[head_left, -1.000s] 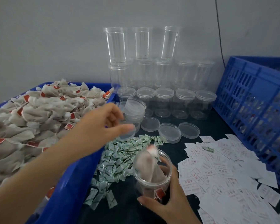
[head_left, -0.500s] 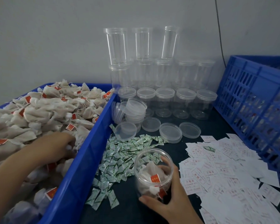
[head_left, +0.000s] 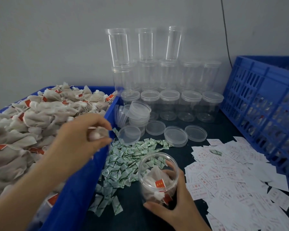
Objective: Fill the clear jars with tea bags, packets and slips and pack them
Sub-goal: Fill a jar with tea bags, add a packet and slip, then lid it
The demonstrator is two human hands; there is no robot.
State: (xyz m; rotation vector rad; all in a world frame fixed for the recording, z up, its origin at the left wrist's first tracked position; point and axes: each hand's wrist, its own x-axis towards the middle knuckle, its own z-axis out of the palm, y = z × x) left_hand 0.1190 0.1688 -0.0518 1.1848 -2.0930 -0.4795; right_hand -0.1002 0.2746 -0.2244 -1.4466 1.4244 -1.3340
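1. Dark tabletop (head_left: pixel 223 124) under a plain grey wall, crowded: blue bin (head_left: pixel 97 164) heaped with tea bags (head_left: pixel 32 117) at left, blue crate (head_left: pixel 257 100) at right, stacked empty jars (head_left: pixel 157 77) and loose lids (head_left: pixel 175 135) at the back.
2. Left hand (head_left: pixel 80 140): above the bin's right rim, fingertips pinched on one tea bag (head_left: pixel 98 133), somewhat blurred.
3. Right hand (head_left: pixel 173 204): wrapped round the open jar (head_left: pixel 158 179) near the front edge, thumb in front, fingers behind. Mouth upward, a few bags already inside.
4. Deciding relation: jar mouth lower and to the right of the pinched bag, beyond the bin wall and the spread of green packets (head_left: pixel 128 157). Left hand nearer the supply, right hand only steadying.
5. Probable next step: over the rim, then down into the mouth, long axis of the bag kept vertical to clear the neck.
6. Room: open path above the packets. Slips (head_left: pixel 232 180) just right of the jar, lids well behind. Only the bin's edge close enough to snag.
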